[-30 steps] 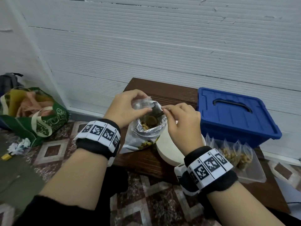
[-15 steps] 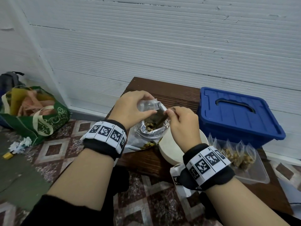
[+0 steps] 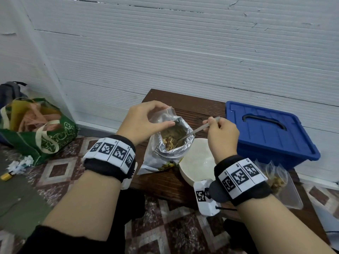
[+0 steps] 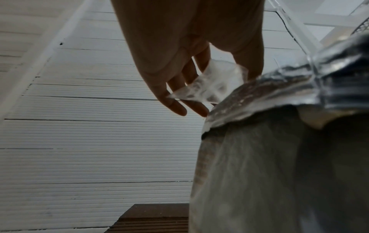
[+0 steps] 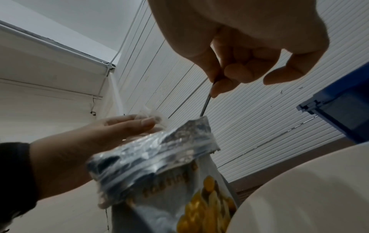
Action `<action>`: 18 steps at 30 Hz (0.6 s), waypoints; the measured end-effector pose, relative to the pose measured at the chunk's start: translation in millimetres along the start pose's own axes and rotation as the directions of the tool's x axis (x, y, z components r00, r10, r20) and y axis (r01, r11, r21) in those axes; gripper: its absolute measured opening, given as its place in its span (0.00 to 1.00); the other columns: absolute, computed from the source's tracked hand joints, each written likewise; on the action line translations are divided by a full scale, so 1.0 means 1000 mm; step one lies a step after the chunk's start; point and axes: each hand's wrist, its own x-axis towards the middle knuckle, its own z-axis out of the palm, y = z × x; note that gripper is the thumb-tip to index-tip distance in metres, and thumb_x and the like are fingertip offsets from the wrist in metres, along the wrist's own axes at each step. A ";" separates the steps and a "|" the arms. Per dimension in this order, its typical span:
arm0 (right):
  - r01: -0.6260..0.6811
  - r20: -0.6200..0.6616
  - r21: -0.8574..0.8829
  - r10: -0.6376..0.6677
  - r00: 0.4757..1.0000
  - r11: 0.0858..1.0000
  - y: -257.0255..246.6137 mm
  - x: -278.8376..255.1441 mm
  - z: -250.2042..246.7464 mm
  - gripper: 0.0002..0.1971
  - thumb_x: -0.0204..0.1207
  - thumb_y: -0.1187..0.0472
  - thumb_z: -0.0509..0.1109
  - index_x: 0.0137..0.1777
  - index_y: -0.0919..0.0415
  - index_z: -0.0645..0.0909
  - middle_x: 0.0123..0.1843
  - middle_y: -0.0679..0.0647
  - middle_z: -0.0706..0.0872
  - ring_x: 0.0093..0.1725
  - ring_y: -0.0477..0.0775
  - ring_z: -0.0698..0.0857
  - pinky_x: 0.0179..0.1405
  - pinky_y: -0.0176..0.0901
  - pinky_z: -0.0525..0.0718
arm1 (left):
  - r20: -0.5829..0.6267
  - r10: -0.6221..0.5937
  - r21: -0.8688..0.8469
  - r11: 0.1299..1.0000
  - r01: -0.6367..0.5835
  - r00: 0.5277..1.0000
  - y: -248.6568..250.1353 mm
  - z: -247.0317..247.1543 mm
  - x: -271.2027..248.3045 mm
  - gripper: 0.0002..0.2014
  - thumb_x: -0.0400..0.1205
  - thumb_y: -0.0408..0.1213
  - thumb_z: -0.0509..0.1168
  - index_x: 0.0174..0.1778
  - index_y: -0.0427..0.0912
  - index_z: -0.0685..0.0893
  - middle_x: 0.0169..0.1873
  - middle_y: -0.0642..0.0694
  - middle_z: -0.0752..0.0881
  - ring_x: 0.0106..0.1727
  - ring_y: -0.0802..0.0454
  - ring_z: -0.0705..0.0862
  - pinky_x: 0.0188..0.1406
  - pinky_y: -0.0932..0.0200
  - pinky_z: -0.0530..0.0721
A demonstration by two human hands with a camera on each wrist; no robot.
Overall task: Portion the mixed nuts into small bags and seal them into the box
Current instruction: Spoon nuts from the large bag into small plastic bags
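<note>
On the dark wooden bench [image 3: 192, 110], box [image 3: 267, 132] shut at three o'clock, our left hand [image 3: 145, 121] pinches the small bag [image 3: 166, 114] at the nut pouch [image 3: 170, 143]; our right hand [image 3: 222, 134], gripping the spoon [image 3: 194, 132], should lift level.

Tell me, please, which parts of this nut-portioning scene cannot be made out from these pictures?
- Spoon bowl: head view, sunk in the foil nut bag, so its load is hidden.
- Blue box contents: lid closed.
- Filled small bags in the clear tray: right wrist band covers part, so no count.
- Small clear bag in the left hand: its mouth cannot be told open or shut.
</note>
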 end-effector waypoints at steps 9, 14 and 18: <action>-0.029 -0.092 0.073 0.035 0.995 0.997 -0.009 0.018 -0.024 0.16 0.85 0.60 0.59 0.41 0.60 0.86 0.33 0.44 0.82 0.36 0.39 0.77 0.43 0.37 0.72 | 0.064 -0.064 0.040 0.997 0.061 0.996 -0.004 -0.014 -0.003 0.21 0.65 0.49 0.81 0.54 0.53 0.87 0.45 0.61 0.87 0.49 0.69 0.82 0.43 0.85 0.72; 0.008 -0.155 0.099 0.008 0.988 0.995 -0.019 0.032 -0.041 0.20 0.84 0.60 0.60 0.30 0.51 0.82 0.31 0.45 0.81 0.32 0.42 0.75 0.41 0.41 0.73 | 0.128 -0.083 0.077 0.994 0.073 0.988 0.000 -0.016 -0.003 0.21 0.65 0.49 0.81 0.54 0.57 0.86 0.47 0.63 0.86 0.53 0.70 0.81 0.45 0.82 0.74; 0.023 -0.119 0.087 -0.012 0.993 0.996 -0.028 0.035 -0.042 0.18 0.84 0.60 0.60 0.32 0.55 0.84 0.30 0.44 0.81 0.32 0.41 0.76 0.39 0.38 0.74 | 0.155 -0.073 0.092 0.994 0.059 0.985 0.006 -0.014 -0.004 0.21 0.64 0.49 0.81 0.52 0.57 0.86 0.46 0.63 0.86 0.52 0.68 0.82 0.50 0.76 0.78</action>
